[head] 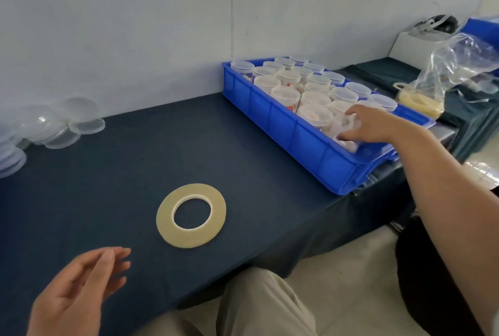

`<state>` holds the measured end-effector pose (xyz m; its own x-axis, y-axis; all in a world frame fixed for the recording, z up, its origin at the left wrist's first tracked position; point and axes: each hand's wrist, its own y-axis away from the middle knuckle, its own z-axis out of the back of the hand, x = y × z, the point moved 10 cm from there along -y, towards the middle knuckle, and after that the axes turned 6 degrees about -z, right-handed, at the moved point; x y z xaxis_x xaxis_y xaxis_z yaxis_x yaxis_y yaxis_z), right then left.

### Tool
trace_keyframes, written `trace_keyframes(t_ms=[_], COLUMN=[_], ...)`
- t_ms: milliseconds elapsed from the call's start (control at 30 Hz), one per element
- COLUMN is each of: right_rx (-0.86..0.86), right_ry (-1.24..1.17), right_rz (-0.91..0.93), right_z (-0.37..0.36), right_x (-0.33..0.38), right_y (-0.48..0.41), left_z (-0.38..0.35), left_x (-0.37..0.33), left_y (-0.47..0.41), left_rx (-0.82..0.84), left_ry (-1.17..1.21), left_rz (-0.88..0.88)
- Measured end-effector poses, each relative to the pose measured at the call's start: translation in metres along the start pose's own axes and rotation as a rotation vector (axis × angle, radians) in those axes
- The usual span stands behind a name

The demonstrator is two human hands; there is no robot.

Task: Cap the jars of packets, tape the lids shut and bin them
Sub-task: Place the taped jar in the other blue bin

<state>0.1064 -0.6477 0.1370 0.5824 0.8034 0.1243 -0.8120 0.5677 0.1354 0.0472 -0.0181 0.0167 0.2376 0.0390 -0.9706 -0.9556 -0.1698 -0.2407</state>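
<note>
Left grip [78, 289] open; right grip [375, 125] pinches jar [343, 125].

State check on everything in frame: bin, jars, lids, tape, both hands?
Blue plastic bin: on the dark blue table, packed full.
Clear plastic jars in the far rows: upright, capped.
Right hand: in the bin, gripping one clear jar at the near corner.
Left hand: open, empty.
Beige tape roll: flat on the table, untouched.
Loose clear round lids: piled far left.
</note>
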Motion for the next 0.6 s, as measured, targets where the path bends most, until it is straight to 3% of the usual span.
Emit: trace_keyframes(t_ms=[133, 467, 600], right_rx=[0.010, -0.122, -0.115], right_ry=[0.123, 0.061, 0.216], right_rz=[-0.005, -0.060, -0.068], right_z=[-0.011, -0.013, -0.013], right_x=[-0.013, -0.011, -0.018], right_y=[-0.002, -0.018, -0.022], left_z=[-0.005, -0.008, -0.005], left_x=[0.001, 0.005, 0.006], left_y=[0.003, 0.007, 0.009], left_rx=[-0.001, 0.020, 0.017], left_ry=[-0.011, -0.064, -0.086], left_rz=[0.007, 0.012, 0.014])
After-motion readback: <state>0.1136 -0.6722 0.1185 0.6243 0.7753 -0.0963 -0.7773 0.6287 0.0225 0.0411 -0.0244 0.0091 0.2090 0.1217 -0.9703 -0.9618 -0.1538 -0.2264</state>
